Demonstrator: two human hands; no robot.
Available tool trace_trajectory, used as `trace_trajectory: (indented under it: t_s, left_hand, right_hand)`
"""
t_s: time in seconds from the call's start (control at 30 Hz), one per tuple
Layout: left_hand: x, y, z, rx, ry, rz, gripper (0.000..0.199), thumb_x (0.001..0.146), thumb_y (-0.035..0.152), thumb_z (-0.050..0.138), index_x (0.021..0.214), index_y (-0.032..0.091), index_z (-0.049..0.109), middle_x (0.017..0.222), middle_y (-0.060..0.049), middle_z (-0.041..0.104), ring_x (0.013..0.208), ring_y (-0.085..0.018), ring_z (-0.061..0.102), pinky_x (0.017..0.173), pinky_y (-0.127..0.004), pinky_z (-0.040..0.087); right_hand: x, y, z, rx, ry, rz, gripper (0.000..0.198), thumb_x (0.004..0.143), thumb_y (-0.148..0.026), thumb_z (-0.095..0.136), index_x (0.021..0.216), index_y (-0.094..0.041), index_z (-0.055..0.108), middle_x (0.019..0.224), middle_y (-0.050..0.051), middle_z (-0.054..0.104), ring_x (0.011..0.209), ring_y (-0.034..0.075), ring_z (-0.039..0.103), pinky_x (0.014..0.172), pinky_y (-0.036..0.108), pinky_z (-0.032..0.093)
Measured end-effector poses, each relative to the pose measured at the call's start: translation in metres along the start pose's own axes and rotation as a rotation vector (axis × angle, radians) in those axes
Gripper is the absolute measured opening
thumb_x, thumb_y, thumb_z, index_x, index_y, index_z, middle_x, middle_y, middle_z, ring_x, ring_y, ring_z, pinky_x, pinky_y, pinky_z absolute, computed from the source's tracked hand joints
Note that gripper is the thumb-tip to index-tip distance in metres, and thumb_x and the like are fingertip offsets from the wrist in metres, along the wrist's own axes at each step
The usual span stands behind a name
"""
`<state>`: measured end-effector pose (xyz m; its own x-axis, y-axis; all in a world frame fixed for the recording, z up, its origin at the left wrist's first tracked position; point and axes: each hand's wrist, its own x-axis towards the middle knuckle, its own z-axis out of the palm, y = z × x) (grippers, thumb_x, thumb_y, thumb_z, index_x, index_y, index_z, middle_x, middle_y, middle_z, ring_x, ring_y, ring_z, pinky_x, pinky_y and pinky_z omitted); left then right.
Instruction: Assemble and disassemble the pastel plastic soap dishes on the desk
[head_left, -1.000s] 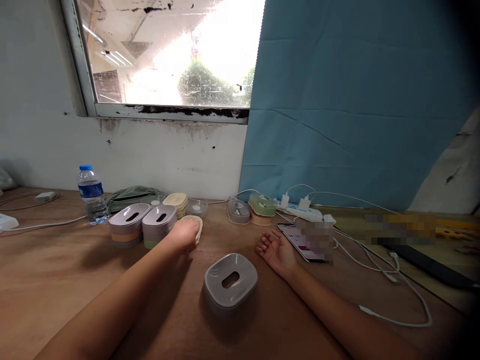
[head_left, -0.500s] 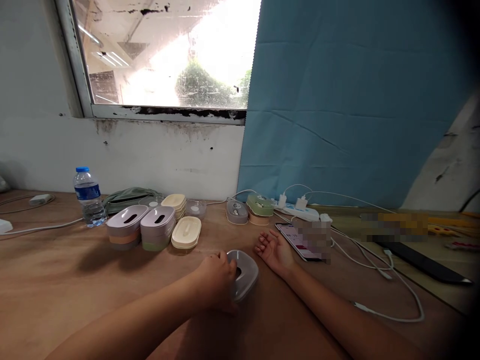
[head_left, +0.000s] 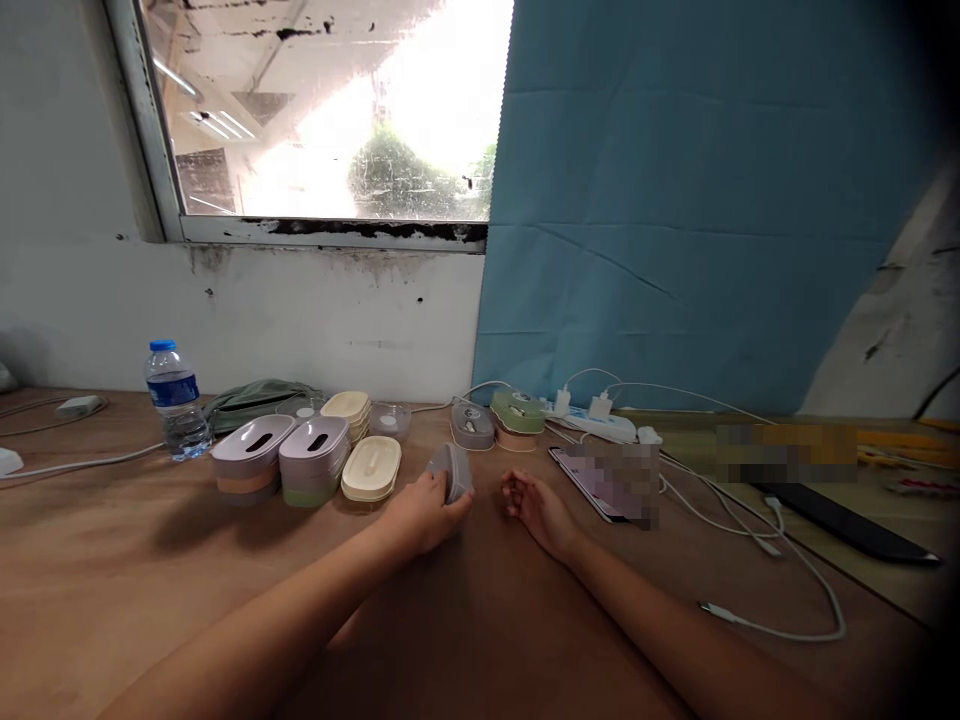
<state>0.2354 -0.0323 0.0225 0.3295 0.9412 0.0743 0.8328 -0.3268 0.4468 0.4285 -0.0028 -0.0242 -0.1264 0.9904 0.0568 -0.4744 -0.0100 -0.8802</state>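
My left hand (head_left: 421, 508) grips a grey oval plastic lid (head_left: 454, 470), which stands tilted on its side above the table. The fingers cover part of it. My right hand (head_left: 536, 508) rests on the table to the right, palm turned up and inward. Its fingers curl loosely, with nothing seen in them. Left of my left hand are cream oval lids (head_left: 371, 470) and two pinkish oval boxes, one with an orange band (head_left: 251, 458) and one with a green band (head_left: 315, 460). Behind the held lid sit a grey oval container (head_left: 473, 428) and a green one (head_left: 517, 412).
A water bottle (head_left: 176, 400) and a green pouch (head_left: 259, 400) stand back left. Clear tubs (head_left: 390, 422) are by the wall. On the right lie a phone (head_left: 592, 485), a power strip (head_left: 592, 424), white cables (head_left: 810, 632) and a long black object (head_left: 847, 525).
My left hand has moved away from me with the grey lid and tipped it up onto its side. My right hand's fingers have curled in more.
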Motion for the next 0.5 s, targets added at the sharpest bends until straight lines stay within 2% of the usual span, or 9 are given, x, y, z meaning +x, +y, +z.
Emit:
trace_trajectory:
  t_s: [0.1, 0.17, 0.23, 0.33, 0.43, 0.5]
  left_hand:
    - [0.005, -0.004, 0.005, -0.242, -0.056, 0.045, 0.059, 0.077, 0.061, 0.026, 0.101, 0.014, 0.053, 0.098, -0.012, 0.060, 0.092, -0.025, 0.055, 0.075, -0.031, 0.040]
    - [0.008, -0.004, 0.011, -0.407, -0.092, 0.030, 0.061, 0.076, 0.063, 0.027, 0.104, 0.014, 0.052, 0.093, -0.010, 0.061, 0.081, -0.022, 0.057, 0.066, -0.027, 0.042]
    - [0.009, -0.003, 0.019, -0.559, -0.130, -0.012, 0.063, 0.077, 0.063, 0.026, 0.108, 0.013, 0.048, 0.085, -0.009, 0.061, 0.067, -0.018, 0.056, 0.054, -0.025, 0.041]
    - [0.009, -0.004, 0.030, -0.741, -0.150, -0.022, 0.056, 0.081, 0.056, 0.027, 0.114, 0.013, 0.043, 0.085, -0.007, 0.058, 0.065, -0.015, 0.053, 0.052, -0.024, 0.040]
    - [0.007, -0.010, 0.039, -0.857, -0.069, 0.087, 0.043, 0.084, 0.044, 0.030, 0.113, 0.015, 0.043, 0.096, -0.007, 0.056, 0.081, -0.015, 0.051, 0.065, -0.025, 0.041]
    - [0.006, -0.017, 0.045, -0.902, -0.036, 0.180, 0.037, 0.084, 0.040, 0.032, 0.109, 0.015, 0.044, 0.096, -0.006, 0.054, 0.082, -0.015, 0.050, 0.070, -0.026, 0.041]
  right_hand:
    - [-0.009, 0.003, 0.007, -0.123, -0.174, 0.000, 0.022, 0.061, -0.019, 0.066, 0.082, -0.016, 0.060, 0.076, 0.002, 0.061, 0.061, 0.013, 0.055, 0.055, 0.024, 0.042]
    - [-0.015, 0.007, 0.011, -0.224, -0.336, -0.022, 0.040, 0.060, -0.016, 0.068, 0.098, -0.019, 0.056, 0.092, 0.003, 0.061, 0.076, 0.015, 0.057, 0.066, 0.026, 0.043]
    - [-0.020, 0.010, 0.013, -0.306, -0.459, -0.056, 0.053, 0.062, -0.015, 0.068, 0.110, -0.024, 0.047, 0.100, 0.003, 0.058, 0.085, 0.016, 0.056, 0.074, 0.028, 0.043]
    - [-0.024, 0.013, 0.015, -0.377, -0.476, -0.079, 0.056, 0.067, -0.016, 0.065, 0.116, -0.026, 0.040, 0.103, 0.004, 0.057, 0.087, 0.016, 0.056, 0.077, 0.031, 0.043]
    - [-0.025, 0.011, 0.017, -0.477, -0.415, -0.123, 0.055, 0.066, -0.019, 0.066, 0.115, -0.025, 0.042, 0.101, 0.004, 0.057, 0.087, 0.018, 0.055, 0.077, 0.032, 0.044]
    - [-0.026, 0.008, 0.018, -0.550, -0.367, -0.203, 0.049, 0.067, -0.021, 0.065, 0.113, -0.024, 0.046, 0.100, 0.004, 0.057, 0.089, 0.019, 0.054, 0.080, 0.033, 0.043]
